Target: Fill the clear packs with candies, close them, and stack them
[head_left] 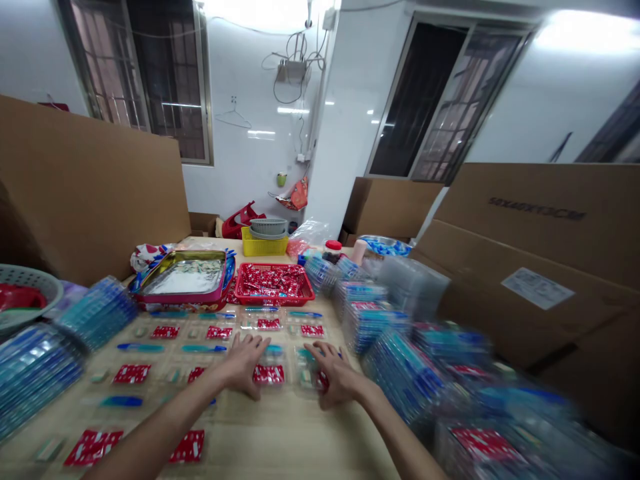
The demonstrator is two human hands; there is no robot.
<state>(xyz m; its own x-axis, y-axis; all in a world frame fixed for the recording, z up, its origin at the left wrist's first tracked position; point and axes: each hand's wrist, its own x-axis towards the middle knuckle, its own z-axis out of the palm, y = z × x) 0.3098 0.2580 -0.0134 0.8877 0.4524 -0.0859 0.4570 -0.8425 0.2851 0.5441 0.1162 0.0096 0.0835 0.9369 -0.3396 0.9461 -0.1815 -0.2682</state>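
Note:
My left hand (pixel 246 365) is over the table with its fingers spread, beside a clear plastic case that holds a red patterned packet (pixel 269 375) and a blue pen. My right hand (pixel 334 373) rests on another clear case (pixel 306 377), fingers apart, partly covering its red packet and pen. Rows of similar open cases, each with a pen, a red packet and a small pale piece, lie to the left and behind. A red basket (pixel 274 283) full of red packets stands beyond them, next to a metal tray (pixel 186 275) of small pale pieces.
Stacks of filled clear cases (pixel 403 373) line the right side, blurred; more stacks (pixel 37 373) stand at the left. A yellow basket (pixel 265 245) sits at the back. Large cardboard boxes (pixel 560 267) flank the table (pixel 300 440).

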